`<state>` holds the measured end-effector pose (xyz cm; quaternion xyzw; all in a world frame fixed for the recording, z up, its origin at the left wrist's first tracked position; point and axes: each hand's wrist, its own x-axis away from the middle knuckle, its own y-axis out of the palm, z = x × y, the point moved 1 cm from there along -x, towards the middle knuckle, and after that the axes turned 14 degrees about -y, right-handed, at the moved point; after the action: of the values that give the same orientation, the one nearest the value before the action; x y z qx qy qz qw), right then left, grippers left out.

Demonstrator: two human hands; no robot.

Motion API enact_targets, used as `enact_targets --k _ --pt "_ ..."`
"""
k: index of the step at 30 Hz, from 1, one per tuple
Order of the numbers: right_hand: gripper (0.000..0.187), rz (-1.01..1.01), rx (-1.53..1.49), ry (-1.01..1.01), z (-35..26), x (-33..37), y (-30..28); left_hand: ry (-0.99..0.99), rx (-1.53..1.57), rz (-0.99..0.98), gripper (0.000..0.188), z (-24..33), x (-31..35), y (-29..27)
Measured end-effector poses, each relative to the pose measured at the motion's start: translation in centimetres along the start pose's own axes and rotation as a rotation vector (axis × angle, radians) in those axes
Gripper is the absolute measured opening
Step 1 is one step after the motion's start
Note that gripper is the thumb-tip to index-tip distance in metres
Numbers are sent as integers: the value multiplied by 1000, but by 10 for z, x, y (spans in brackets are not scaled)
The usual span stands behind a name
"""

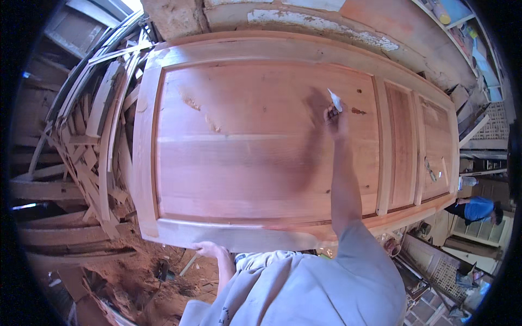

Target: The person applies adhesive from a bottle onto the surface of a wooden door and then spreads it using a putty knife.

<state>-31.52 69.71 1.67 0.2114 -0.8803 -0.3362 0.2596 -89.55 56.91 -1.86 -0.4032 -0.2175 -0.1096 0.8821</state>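
A large panelled wooden door (261,138) lies flat in front of me, with one big panel and two smaller ones at its right. Over the right part of the big panel, my right hand (333,117) is closed around a small white pointed thing (335,100); its kind is not clear. Dark knots (358,111) show in the wood just right of that hand. My left hand (211,250) grips the door's near edge, left of my body, its fingers partly hidden.
Offcuts and boards (100,119) are heaped at the left. Sawdust (141,266) covers the floor at the lower left. Pliers (430,169) lie on the rightmost panel. At the far right is a person in blue (479,209). A worn wall (321,22) runs behind the door.
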Motion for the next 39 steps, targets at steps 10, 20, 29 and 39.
enact_targets --k 10,20,29,39 --pt "30 -28 683 -290 15 -92 11 -170 16 -8 71 -2 2 3" --pt "25 -134 873 -355 18 -97 17 -105 18 -33 73 -22 -27 4" --pt "26 -104 876 -371 17 -100 12 -142 -6 -25 69 2 11 4" --pt "25 -104 859 -370 20 -92 26 -103 84 -46 67 -23 -29 2"
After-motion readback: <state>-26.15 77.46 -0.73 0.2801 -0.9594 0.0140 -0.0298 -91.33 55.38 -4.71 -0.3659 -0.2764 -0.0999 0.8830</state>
